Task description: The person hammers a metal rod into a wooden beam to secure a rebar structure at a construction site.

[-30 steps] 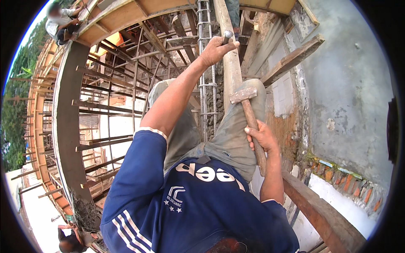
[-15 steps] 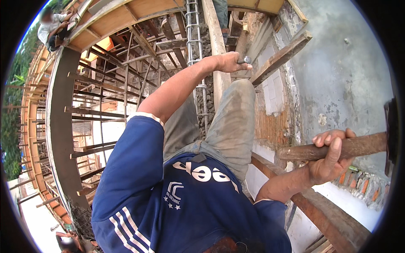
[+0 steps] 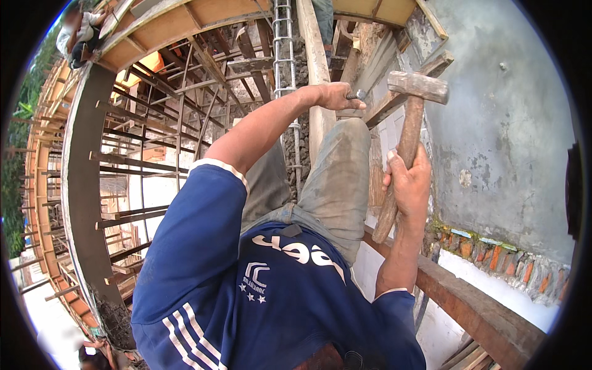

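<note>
My right hand (image 3: 410, 188) is closed round the brown wooden handle of a heavy club hammer (image 3: 418, 87). The hammer stands nearly upright, its worn, block-shaped head at the top. Farther forward and to the left, my left hand (image 3: 336, 97) grips a short steel bar (image 3: 356, 95). Only the bar's worn, shiny end pokes out beyond the fingers; its other end is hidden. That hand is over a long pale timber (image 3: 319, 74), and the hammer head is to its right, apart from the bar.
A rebar cage (image 3: 283, 52) runs in a trench beside the timber. Scaffold poles and formwork (image 3: 154, 31) fill the left, with a person (image 3: 77, 37) sitting at upper left. A grey plastered wall (image 3: 499, 135) stands right; a wooden beam (image 3: 475, 308) crosses lower right.
My right hand has swung the hammer inward from the far right edge, turning it from sideways to upright. The left hand keeps its grip and has hardly moved.
</note>
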The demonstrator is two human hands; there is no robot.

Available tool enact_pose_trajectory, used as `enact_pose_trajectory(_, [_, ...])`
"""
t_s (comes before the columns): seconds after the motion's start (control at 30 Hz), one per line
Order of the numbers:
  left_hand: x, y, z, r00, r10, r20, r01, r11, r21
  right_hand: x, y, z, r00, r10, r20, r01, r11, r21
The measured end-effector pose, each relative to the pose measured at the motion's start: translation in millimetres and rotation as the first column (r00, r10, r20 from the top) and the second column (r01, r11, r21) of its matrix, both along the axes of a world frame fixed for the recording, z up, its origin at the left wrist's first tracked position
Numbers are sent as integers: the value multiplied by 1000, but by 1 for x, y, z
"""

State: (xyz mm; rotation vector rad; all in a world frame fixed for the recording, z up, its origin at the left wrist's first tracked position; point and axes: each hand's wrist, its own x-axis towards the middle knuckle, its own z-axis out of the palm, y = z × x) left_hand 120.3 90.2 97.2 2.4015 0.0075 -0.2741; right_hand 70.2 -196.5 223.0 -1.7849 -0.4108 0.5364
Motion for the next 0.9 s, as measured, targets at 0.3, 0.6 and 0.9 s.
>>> enact_pose_trajectory(0.3, [-7, 19, -2, 990, -115, -85, 115, 993, -2, 22, -35, 154, 511, -734, 447, -41, 499, 866])
enact_pose_trajectory(0.6, [-23, 19, -25, 1000, 23, 14, -22, 994, -103, -37, 8, -28, 991, 18, -133, -30, 996, -85])
enact_pose_trajectory(0.9, [-48, -15, -63, 438, 707, 555, -598, 690, -408, -8, 15, 149, 624, -660, 418, -72, 484, 872])
